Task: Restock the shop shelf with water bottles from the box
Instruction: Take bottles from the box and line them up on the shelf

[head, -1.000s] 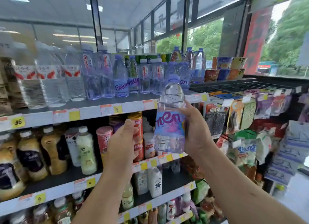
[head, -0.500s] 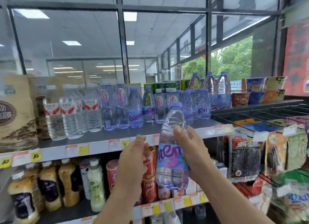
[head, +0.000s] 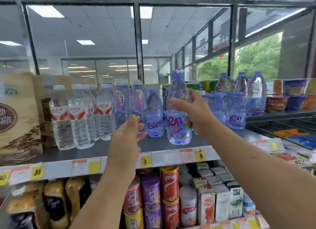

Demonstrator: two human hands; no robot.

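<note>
My right hand (head: 196, 112) grips a clear water bottle (head: 178, 126) with a purple cap and a purple label, held upright with its base at the grey top shelf (head: 106, 150), near the front edge. My left hand (head: 127, 136) is raised beside it to the left, fingers relaxed, holding nothing, in front of a standing purple-label bottle (head: 154, 115). More purple-label bottles (head: 234, 112) stand behind and to the right. The box is not in view.
White-capped water bottles with red labels (head: 80, 119) fill the shelf's left part, beside brown paper bags (head: 18, 115). Instant noodle cups (head: 290, 98) sit far right. Cans (head: 169, 194), cartons and brown bottles fill the shelf below. Price tags line the shelf edge (head: 85, 167).
My right hand has carried the bottle up and forward from in front of the lower shelf to the top shelf. My left hand rose alongside it, and the view tilted upward.
</note>
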